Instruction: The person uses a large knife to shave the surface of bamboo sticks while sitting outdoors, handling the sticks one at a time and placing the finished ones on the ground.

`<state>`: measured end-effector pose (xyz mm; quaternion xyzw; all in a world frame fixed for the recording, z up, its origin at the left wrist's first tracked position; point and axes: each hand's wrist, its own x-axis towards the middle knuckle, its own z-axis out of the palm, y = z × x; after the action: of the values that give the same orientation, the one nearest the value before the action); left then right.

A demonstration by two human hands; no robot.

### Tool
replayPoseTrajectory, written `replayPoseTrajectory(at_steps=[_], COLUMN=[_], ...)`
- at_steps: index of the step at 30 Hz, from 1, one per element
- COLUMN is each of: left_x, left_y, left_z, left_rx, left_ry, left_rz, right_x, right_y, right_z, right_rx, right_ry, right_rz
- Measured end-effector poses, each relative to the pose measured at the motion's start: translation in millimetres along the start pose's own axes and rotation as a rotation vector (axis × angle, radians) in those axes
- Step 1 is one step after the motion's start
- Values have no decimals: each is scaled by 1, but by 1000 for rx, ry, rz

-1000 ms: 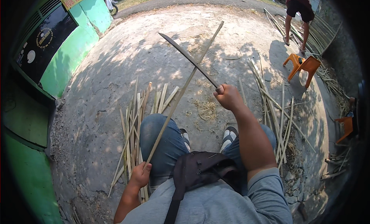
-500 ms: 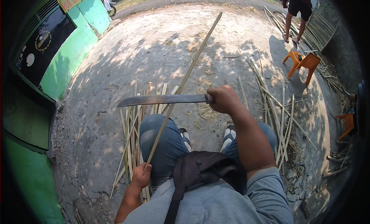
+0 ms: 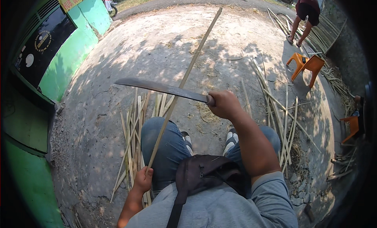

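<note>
My left hand [image 3: 143, 179] is closed round the lower end of a long bamboo strip [image 3: 196, 55], which slants up and away to the right past my left knee. My right hand [image 3: 226, 105] grips the handle of a machete [image 3: 157, 87]. Its long blade points left and crosses the strip about midway; whether the two touch I cannot tell. Beside my left leg lies a bundle of split bamboo strips [image 3: 132, 137]. More bamboo strips [image 3: 283, 122] lie loosely crossed by my right knee.
An orange plastic chair [image 3: 305, 67] stands at the right, with a person [image 3: 304, 18] bending over long bamboo poles [image 3: 328, 33] behind it. Another orange chair [image 3: 350, 128] shows at the right rim. A green wall [image 3: 64, 67] runs along the left. Cracked concrete [image 3: 106, 114] surrounds me.
The machete's tip has swung up and away, so its blade now tilts, while my right hand has come slightly nearer. The person at the back has bent lower.
</note>
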<state>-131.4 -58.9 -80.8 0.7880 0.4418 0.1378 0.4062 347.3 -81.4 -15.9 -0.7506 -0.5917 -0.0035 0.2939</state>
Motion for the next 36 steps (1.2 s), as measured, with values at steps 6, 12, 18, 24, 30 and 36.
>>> replayPoseTrajectory(at_steps=[6,12,18,24,30,36], left_x=[1,1,-1,2,1,2], left_y=[2,4,-6,-4,-1,5], left_z=[-1,-1,1,1,1,-3], left_rx=[-39,-44,4,43,12,-17], left_ry=[-20,-17,-4,6,-4,-33], left_rz=[-15,-14,-28,-2,-2,-31], right_x=[2,7,-1,-5,1,0], right_y=[4,38,25,-12,-1,21], right_z=[0,1,7,5,3,5], right_rx=[-159,92,204,-113,-186,45], right_ry=[-85,-2,22,-52,-39,52], right_rz=[-109,272,194,-116,-116,282])
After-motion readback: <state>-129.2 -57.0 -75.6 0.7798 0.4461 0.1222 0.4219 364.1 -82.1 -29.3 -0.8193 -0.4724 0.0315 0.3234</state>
